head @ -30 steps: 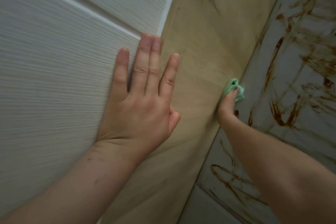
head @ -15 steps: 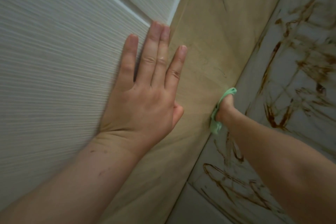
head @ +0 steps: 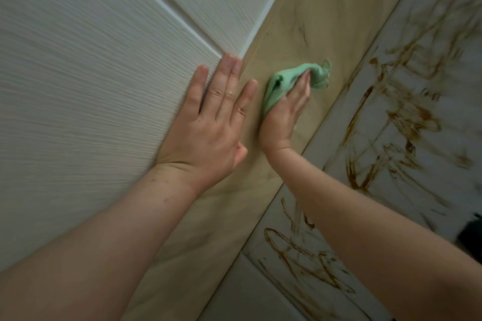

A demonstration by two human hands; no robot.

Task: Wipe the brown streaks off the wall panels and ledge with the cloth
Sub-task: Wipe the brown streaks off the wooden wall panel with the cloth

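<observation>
Left hand flat on white panel, fingers straight, holding nothing. Right hand, fingers nearly straight, presses green cloth against tan panel.

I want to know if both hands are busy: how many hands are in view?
2. The left hand lies flat where the white panel meets the tan panel; the right hand presses the green cloth against the tan panel.
</observation>
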